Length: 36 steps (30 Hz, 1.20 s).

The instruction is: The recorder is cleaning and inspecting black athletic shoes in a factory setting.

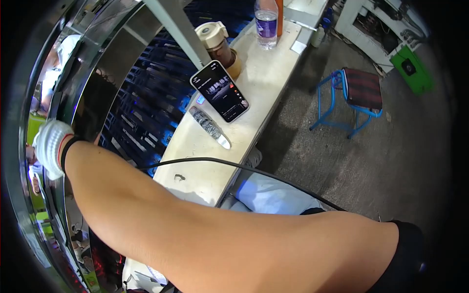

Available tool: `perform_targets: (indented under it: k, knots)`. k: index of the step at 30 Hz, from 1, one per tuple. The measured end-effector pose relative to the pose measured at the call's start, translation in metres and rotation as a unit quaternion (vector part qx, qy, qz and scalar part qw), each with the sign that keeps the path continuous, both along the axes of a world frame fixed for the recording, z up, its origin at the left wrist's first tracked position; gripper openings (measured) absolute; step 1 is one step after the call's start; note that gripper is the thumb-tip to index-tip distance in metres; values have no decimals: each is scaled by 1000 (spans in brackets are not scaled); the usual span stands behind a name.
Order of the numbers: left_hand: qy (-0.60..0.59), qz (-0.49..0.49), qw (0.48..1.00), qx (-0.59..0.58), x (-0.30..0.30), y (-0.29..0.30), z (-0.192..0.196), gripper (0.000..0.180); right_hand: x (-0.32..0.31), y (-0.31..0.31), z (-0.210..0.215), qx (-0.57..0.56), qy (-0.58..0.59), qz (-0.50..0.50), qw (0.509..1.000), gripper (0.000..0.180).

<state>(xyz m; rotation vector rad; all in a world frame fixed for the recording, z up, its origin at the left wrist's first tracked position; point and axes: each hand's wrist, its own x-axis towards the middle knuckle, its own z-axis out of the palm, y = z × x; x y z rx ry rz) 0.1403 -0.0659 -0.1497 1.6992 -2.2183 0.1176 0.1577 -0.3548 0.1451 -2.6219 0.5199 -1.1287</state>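
Observation:
My right arm (210, 229) reaches across from the lower right to the far left. My right hand (51, 149) wears a white knitted glove with a dark band at the wrist. It is at the edge of a large glossy dark panel (95, 105), where it looks pressed close; its fingers are hidden from here. My left hand is out of the picture. On the pale bench (264, 83) lies a flat-ended tool (209, 126) with a wrapped, speckled handle. A lit smartphone (220, 91) rests tilted against a lidded brown jar (217, 46).
A black cable (234, 164) crosses the bench toward my body. A water bottle (266, 27) stands at the far end. Below the metal post (178, 29) are dark slats (141, 97). A blue-framed stool (361, 90) and a green box (413, 69) are on the right.

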Motion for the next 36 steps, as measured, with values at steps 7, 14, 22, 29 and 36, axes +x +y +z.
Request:
perform_targets:
  k: [7, 14, 22, 29, 36]
  knots:
    - [25, -37, 993, -113, -63, 19, 61, 64, -18, 0, -10, -114, -77, -5, 990, 30]
    - [230, 79, 933, -266, -85, 35, 149, 61, -25, 8, -63, -160, -202, 36, 966, 22]
    - [77, 141, 971, -177, -98, 72, 155, 64, -275, 121, -94, -185, -339, 183, 904, 48]
    - [131, 169, 965, -154, -122, 85, 178, 61, -325, 162, -191, 174, -214, 77, 958, 38]
    - [272, 193, 927, -170, -119, 92, 162, 49, -371, 188, -184, 368, -285, 146, 873, 42]
